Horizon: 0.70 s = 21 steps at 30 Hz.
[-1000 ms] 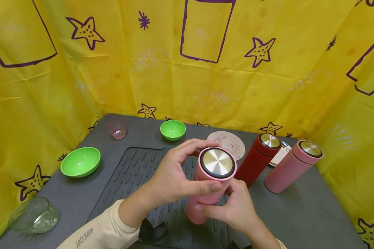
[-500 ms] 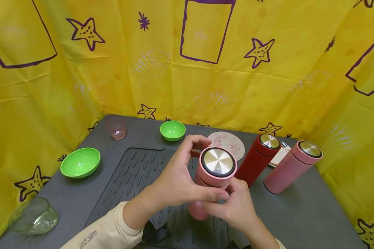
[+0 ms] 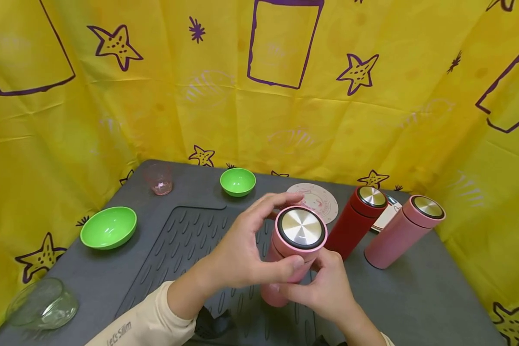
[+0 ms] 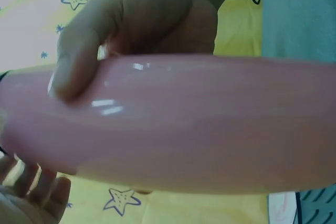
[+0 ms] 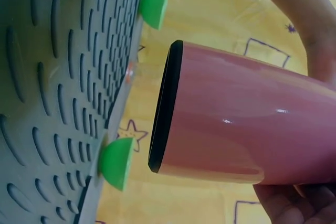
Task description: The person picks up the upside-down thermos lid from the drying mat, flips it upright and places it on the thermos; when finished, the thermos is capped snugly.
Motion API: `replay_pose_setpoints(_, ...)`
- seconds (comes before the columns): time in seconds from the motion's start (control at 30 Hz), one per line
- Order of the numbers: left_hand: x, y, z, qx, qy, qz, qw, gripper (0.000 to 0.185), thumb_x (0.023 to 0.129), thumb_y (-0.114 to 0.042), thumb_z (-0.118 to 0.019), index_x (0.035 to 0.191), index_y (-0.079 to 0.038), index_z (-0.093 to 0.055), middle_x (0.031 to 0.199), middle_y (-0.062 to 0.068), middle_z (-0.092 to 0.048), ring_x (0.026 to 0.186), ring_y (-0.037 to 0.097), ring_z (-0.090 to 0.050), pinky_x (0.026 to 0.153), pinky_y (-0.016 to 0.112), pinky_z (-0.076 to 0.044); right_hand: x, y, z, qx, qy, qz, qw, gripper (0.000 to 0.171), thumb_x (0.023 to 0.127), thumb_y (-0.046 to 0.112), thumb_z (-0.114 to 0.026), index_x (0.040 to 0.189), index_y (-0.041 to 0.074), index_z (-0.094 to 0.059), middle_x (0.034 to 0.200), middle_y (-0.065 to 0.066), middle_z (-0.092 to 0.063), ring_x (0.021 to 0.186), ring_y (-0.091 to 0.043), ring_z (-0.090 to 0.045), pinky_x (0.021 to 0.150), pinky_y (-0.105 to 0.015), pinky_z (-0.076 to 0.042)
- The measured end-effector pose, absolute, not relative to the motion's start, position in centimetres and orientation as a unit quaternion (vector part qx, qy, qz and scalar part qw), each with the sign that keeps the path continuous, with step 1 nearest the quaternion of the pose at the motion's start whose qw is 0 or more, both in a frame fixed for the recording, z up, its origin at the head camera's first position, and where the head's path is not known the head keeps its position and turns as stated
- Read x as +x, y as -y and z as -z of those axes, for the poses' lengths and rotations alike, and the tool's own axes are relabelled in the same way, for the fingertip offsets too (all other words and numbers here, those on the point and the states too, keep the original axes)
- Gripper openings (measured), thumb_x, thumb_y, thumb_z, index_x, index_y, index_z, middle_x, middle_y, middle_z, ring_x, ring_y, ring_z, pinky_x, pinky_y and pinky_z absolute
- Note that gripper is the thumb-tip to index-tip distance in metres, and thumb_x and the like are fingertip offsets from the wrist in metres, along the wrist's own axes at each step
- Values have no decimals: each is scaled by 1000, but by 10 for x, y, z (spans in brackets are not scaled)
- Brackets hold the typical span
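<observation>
A pink thermos bottle [image 3: 273, 295] with a silver-topped lid [image 3: 302, 227] is held tilted in front of me, over the grey ribbed mat [image 3: 194, 230]. My left hand [image 3: 238, 250] holds it near the lid, thumb on the near side and fingers reaching around the far side. Lower down, my right hand [image 3: 326, 288] grips the body, its fingers mostly hidden behind it. In the right wrist view the bottle's black-rimmed base [image 5: 165, 108] stands clear of the mat. The glossy bottle body [image 4: 210, 124] stretches across the left wrist view.
A red thermos [image 3: 354, 226] and another pink thermos [image 3: 398, 235] stand at right, before a small white card [image 3: 387, 216]. A round coaster [image 3: 324, 199] lies behind. Green bowls [image 3: 108, 228], a pink glass [image 3: 161, 182] and a green glass [image 3: 47, 305] are leftward.
My left hand's thumb and fingers shifted around the lid half a second ago, then moved back to nearly their earlier place. My right hand stays on the body.
</observation>
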<state>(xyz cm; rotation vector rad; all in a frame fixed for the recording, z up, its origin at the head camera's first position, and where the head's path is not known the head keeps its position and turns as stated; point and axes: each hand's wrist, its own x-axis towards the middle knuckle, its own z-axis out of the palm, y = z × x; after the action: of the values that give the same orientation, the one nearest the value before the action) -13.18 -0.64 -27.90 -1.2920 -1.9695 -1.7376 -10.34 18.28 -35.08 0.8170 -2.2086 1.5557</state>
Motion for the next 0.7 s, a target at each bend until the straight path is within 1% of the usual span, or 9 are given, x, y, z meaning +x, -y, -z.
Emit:
replay_pose_setpoints(0.1, -128, 3, 277, -418, 681, 588, 123, 80, 66, -19, -89, 132, -14, -45, 127, -4, -50, 115, 17, -49, 91, 36, -47, -103, -182, 349, 283, 778, -533, 174, 50, 67, 14, -88, 112, 19, -67, 103, 3, -71, 93, -17, -66, 73, -33, -56)
replay_pose_setpoints(0.2, -127, 0, 277, -399, 683, 597, 135, 76, 63, -18, -92, 125, -13, -49, 121, -5, -55, 109, 16, -52, 88, 34, -48, -103, -181, 348, 282, 776, -537, 171, 52, 67, 14, -88, 115, 18, -67, 105, 2, -70, 94, -18, -66, 73, -33, -56)
replay_pose_setpoints(0.3, -129, 0, 279, -407, 665, 611, 135, 67, 66, -13, -90, 124, -11, -56, 118, -4, -60, 106, 17, -56, 87, 35, -50, -102, -181, 348, 275, 770, -554, 159, 53, 68, 13, -88, 116, 16, -66, 107, 0, -70, 96, -20, -65, 73, -35, -57)
replay_pose_setpoints(0.4, -133, 1, 280, -431, 654, 608, 130, 63, 70, -12, -86, 127, -9, -59, 120, -2, -62, 110, 18, -57, 91, 36, -50, -101, -182, 347, 267, 763, -570, 145, 53, 68, 11, -88, 115, 16, -66, 107, -1, -70, 96, -21, -65, 73, -36, -57)
replay_pose_setpoints(0.53, -136, 3, 281, -453, 658, 588, 128, 68, 74, -15, -81, 136, -8, -53, 125, -1, -60, 114, 17, -55, 94, 37, -48, -101, -183, 346, 261, 766, -569, 142, 53, 68, 11, -87, 116, 16, -65, 107, 0, -70, 96, -21, -65, 74, -36, -57)
replay_pose_setpoints(0.6, -136, 3, 280, -451, 666, 581, 126, 75, 73, -17, -83, 139, -11, -48, 127, -2, -57, 114, 17, -54, 93, 35, -48, -101, -183, 346, 263, 772, -558, 155, 52, 67, 11, -87, 114, 16, -66, 105, 0, -70, 95, -20, -65, 73, -36, -57)
replay_pose_setpoints(0.7, -133, 1, 279, -433, 679, 577, 138, 81, 66, -20, -89, 134, -14, -45, 126, -4, -53, 111, 15, -52, 90, 33, -48, -101, -182, 347, 259, 781, -542, 172, 51, 66, 11, -87, 112, 18, -67, 102, 3, -71, 93, -18, -66, 73, -34, -57)
